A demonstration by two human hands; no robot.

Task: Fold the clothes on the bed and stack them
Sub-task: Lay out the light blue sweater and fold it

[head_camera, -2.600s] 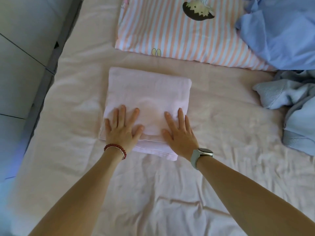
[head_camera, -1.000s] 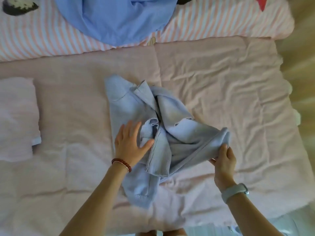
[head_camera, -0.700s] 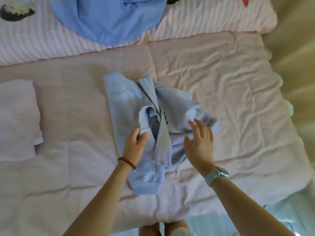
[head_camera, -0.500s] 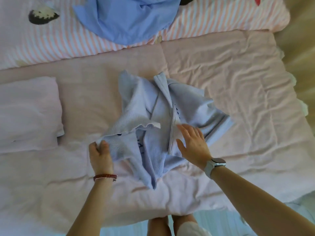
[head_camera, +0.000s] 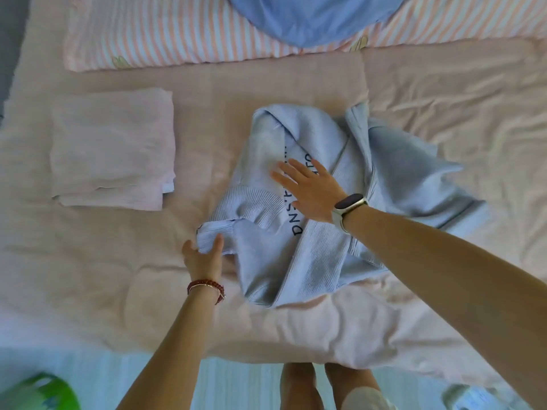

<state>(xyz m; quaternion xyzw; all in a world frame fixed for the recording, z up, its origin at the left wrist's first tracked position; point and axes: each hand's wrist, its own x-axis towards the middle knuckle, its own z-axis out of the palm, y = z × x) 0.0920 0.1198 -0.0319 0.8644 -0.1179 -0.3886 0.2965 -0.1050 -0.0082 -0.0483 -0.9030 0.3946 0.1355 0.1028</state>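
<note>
Light blue knit sweater lies crumpled on the pink bedsheet, near the middle of the bed and close to its near edge. Dark lettering shows on the upturned panel; it is partly covered and only fragments can be read. Ribbed hem or cuff sections are bunched along the sweater's lower left.

Right hand: laid flat on the sweater's lettered panel, palm down, fingers straight and slightly spread, pointing up-left. Nothing is gripped. A watch with a pale band sits on that wrist.

Left hand: at the sweater's lower left corner. Thumb and fingers are curled around a ribbed edge of the knit, pinching it. A red beaded bracelet circles that wrist.

Folded pale pink garment: a neat rectangle, left of the sweater and apart from it, flat on the sheet.

Striped pink-and-white pillow: beyond the sweater, along the far side of the bed. A blue garment lies heaped on it, directly beyond the sweater and not touching it.

Below the sweater, past the bed's edge: the person's legs over pale flooring. A green object sits at the lower left corner, blurred; cannot tell what it is.
</note>
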